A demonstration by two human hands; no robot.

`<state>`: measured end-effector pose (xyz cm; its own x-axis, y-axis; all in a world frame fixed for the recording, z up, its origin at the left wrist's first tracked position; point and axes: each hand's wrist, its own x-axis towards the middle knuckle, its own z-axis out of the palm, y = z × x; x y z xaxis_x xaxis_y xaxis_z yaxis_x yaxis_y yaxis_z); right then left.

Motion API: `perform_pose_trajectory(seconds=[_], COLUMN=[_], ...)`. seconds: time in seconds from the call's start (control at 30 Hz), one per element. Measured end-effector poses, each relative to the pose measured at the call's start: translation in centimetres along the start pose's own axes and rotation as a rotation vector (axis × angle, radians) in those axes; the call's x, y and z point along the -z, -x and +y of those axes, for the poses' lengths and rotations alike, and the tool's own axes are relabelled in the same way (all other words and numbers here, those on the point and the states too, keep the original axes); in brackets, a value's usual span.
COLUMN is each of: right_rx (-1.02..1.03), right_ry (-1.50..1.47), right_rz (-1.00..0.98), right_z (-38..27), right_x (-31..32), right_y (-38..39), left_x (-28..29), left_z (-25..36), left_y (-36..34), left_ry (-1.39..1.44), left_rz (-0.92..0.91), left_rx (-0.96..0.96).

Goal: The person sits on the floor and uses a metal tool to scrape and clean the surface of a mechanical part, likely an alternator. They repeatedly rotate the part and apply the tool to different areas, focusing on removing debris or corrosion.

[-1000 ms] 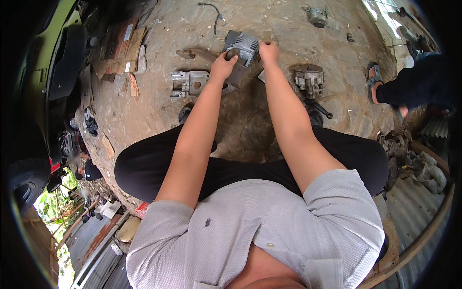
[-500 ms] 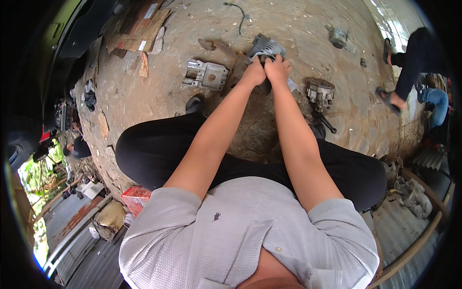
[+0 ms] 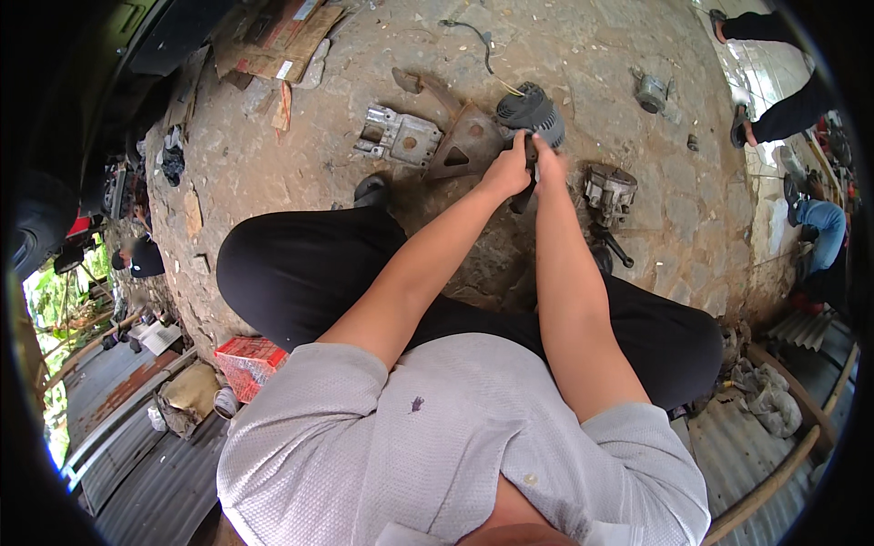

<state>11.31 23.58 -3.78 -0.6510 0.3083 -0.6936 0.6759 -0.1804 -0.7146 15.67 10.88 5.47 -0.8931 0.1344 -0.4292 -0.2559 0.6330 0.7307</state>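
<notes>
A dark grey alternator (image 3: 528, 107), round with a slotted, ribbed side, rests on the stone floor in front of me. Both hands grip its near side. The fingers of my left hand (image 3: 510, 169) are closed round it, partly hidden from view. My right hand (image 3: 549, 166) presses in beside the left, its fingers closed and slightly blurred. A dark piece (image 3: 523, 198) sticks out below my hands; what it is I cannot tell. Just left of the alternator lies a rusty metal bracket (image 3: 472, 144), and past it a silver metal plate (image 3: 401, 136) with cut-outs.
A cast metal engine part (image 3: 610, 193) sits right of my hands. Farther right lies a small cylindrical metal part (image 3: 651, 94). A dark cable (image 3: 473, 38) stretches beyond the alternator. Flattened cardboard (image 3: 289, 45) lies far left. Another person's leg (image 3: 790, 111) reaches in at right.
My hands have drawn slightly nearer to me with the alternator turned in them, its round end now showing more. My right fingers, spread before, have closed in. The rusty bracket is less covered.
</notes>
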Motion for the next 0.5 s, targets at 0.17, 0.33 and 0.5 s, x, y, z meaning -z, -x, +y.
perform_pose_trajectory(seconds=[0.17,0.33,0.5], right_rx=[-0.125,-0.013,-0.005], right_ry=[-0.188,0.073,0.149], right_rz=[-0.162,-0.053,-0.142], right_z=[0.9,-0.8,-3.2], right_x=[-0.8,-1.7,-0.1], right_y=[5.3,5.1,6.4], left_x=[-0.9,-1.9,-1.9], left_z=[-0.9,-1.2,-2.4], left_y=[1.3,1.7,1.5], left_ry=[-0.060,-0.073,-0.061], left_rz=[0.019,0.071,0.106], left_rx=[0.004,-0.022,-0.012])
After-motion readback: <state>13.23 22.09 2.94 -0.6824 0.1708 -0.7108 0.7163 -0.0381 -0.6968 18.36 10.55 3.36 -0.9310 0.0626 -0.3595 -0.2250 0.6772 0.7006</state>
